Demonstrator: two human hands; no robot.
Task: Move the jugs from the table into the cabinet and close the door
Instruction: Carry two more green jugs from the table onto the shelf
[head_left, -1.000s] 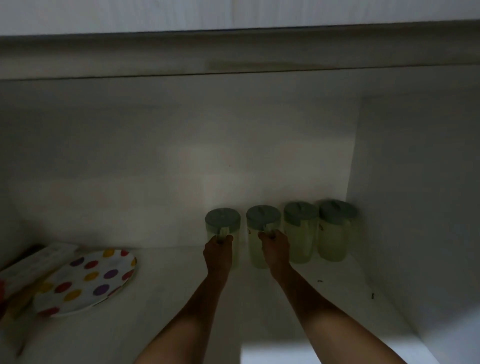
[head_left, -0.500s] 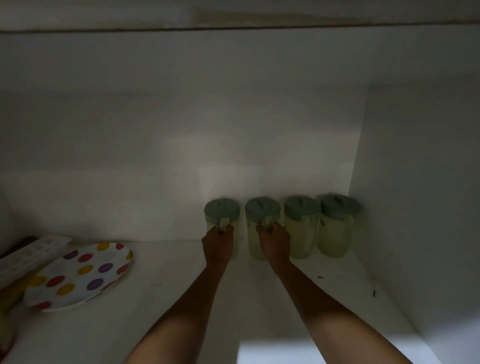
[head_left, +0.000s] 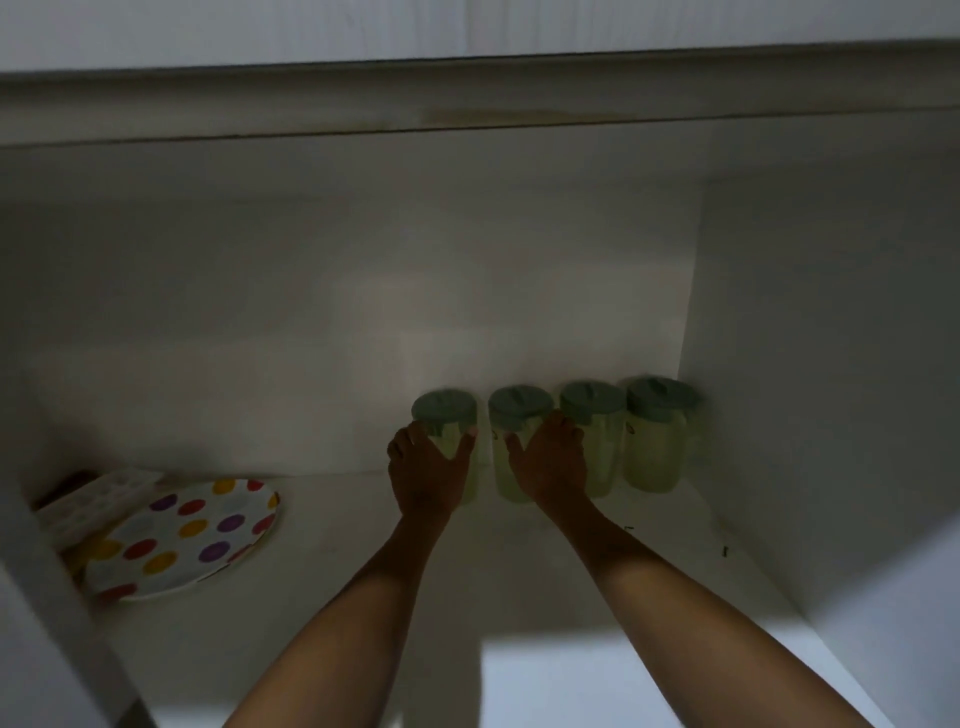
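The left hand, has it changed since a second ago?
Yes. The left hand was closed on the handle of the leftmost jug; now its fingers are spread open against that jug, which stands where it did, in line with the other three jugs.

Both of your forearms are bare from the bottom edge of the frame up to the wrists, with no sleeve or cuff showing on either. Your left hand (head_left: 423, 467) and right hand (head_left: 550, 460) are bare as well, with no glove, and I can make out no ring, watch or band in this dim light. Your fingers (head_left: 470, 434) look slim, with short nails.
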